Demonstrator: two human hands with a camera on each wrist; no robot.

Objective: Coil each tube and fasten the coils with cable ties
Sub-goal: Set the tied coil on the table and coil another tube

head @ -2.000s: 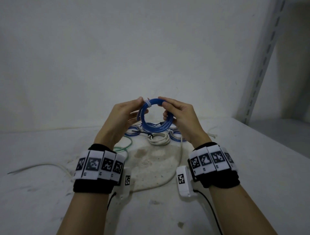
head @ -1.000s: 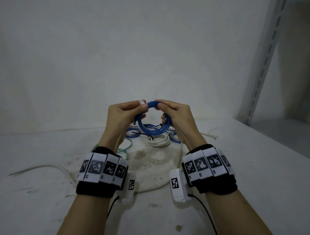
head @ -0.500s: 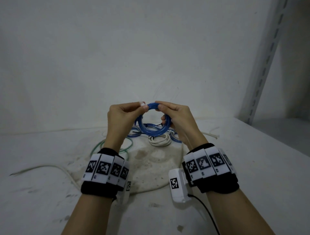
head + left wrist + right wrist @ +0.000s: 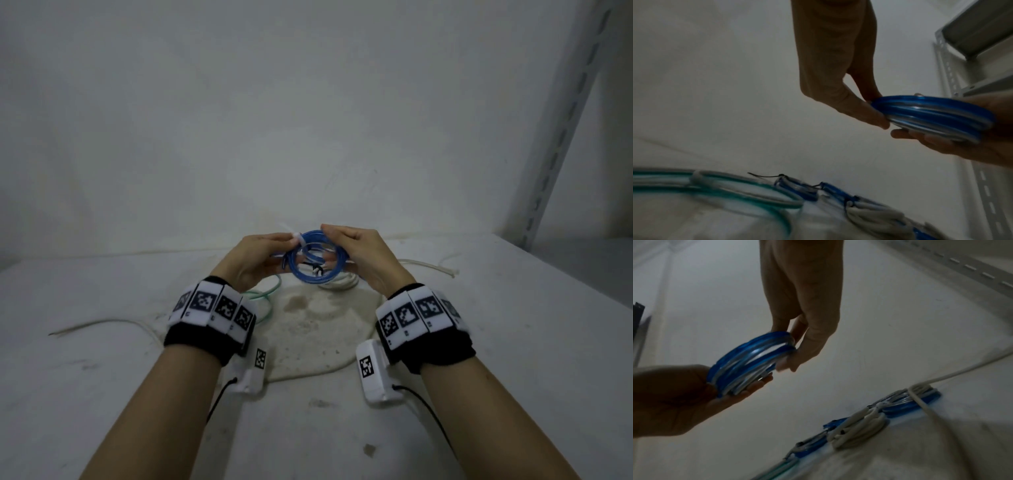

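Both hands grasp the blue coil in the air above the shelf: the left hand pinches at its white cable tie, the right hand cups the opposite rim. If either grip eases before the tie is snug, the springy loops could splay; farther back, a dropped coil might tangle with the tied coils below.

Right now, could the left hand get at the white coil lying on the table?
Probably not yet: the left hand and right hand both grip the blue coil, raised in front of the white coil. Otherwise nothing blocks it.
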